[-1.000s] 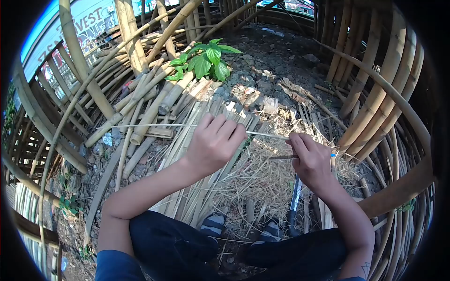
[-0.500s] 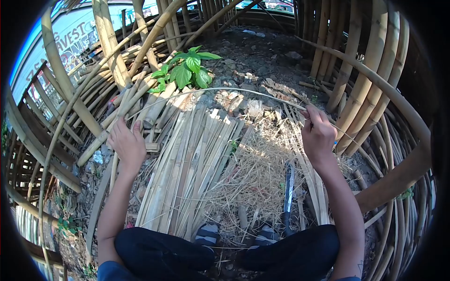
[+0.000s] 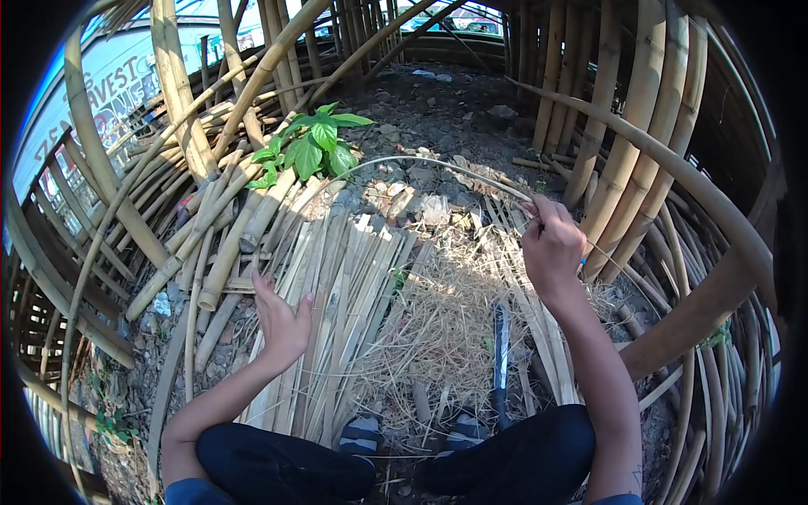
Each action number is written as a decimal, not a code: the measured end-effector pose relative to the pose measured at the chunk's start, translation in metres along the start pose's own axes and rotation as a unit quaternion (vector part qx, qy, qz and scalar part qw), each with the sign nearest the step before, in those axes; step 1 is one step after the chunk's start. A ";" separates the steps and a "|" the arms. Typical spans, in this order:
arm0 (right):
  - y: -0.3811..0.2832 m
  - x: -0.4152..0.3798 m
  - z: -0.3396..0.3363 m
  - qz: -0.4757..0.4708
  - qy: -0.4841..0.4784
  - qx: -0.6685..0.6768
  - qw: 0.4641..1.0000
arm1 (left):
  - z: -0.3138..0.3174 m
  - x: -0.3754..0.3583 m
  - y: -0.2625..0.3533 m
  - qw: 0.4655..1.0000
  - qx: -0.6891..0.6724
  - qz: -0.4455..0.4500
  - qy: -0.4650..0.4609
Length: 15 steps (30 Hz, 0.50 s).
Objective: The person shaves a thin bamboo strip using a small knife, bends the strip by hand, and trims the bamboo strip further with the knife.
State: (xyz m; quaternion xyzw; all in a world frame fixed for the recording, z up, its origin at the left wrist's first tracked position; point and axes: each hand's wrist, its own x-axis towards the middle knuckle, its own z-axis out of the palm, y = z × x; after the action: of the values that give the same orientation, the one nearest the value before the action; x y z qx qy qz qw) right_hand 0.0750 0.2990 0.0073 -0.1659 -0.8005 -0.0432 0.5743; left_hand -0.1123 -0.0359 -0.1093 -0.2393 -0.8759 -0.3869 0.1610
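Holding the thin strip up with the right hand at three o'clock, clamping that grip tight on it and bowing it in a long arc through twelve, over toward the leafy plant near eleven! Showing a speck of blue at the right hand's edge, too hidden for naming. Spreading the left hand open at eight o'clock, fingers and thumb apart, apparently carrying nothing, hovering over or just beside the flat slats. Losing the strip's far end near the bamboo poles at ten o'clock, so not managing to tell its stopping place. Managing the length one-handed, by the look of it: a handling step, above loose shavings at five o'clock. Calling next, probably, for steadying that springy arc: gripping firmly on the right, bringing the left grip onto the strip, minding any whip toward the poles.
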 end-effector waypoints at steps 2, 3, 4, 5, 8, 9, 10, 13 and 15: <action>-0.001 0.000 0.001 -0.001 -0.002 0.000 1.000 | -0.001 -0.002 0.000 1.000 -0.010 0.010 -0.002; -0.001 0.000 0.003 0.002 0.001 -0.007 1.000 | -0.001 -0.004 0.000 1.000 -0.010 0.020 -0.005; -0.001 0.000 0.004 0.004 0.005 -0.013 1.000 | -0.001 -0.005 -0.001 0.999 -0.011 0.030 -0.008; -0.001 -0.001 0.004 0.005 0.004 -0.013 1.000 | -0.001 -0.007 -0.001 0.999 -0.010 0.029 -0.009; -0.002 0.000 0.004 0.005 -0.002 -0.015 1.000 | 0.000 -0.011 0.000 0.999 -0.013 0.023 -0.021; -0.002 0.001 0.004 0.005 0.000 -0.009 1.000 | 0.001 -0.013 0.000 0.999 -0.011 0.026 -0.024; -0.003 0.001 0.004 0.005 0.003 -0.002 1.000 | 0.001 -0.014 0.000 0.999 -0.008 0.028 -0.028; -0.003 0.001 0.005 0.008 0.002 -0.009 1.000 | 0.003 -0.016 0.000 0.999 -0.015 0.027 -0.031; -0.004 0.001 0.005 0.006 0.000 -0.006 1.000 | 0.003 -0.017 0.001 0.999 -0.015 0.025 -0.030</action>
State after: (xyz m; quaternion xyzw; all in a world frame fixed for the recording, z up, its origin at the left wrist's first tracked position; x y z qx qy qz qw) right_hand 0.0693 0.2970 0.0066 -0.1743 -0.7991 -0.0450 0.5736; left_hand -0.0981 -0.0380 -0.1188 -0.2749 -0.8681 -0.3887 0.1403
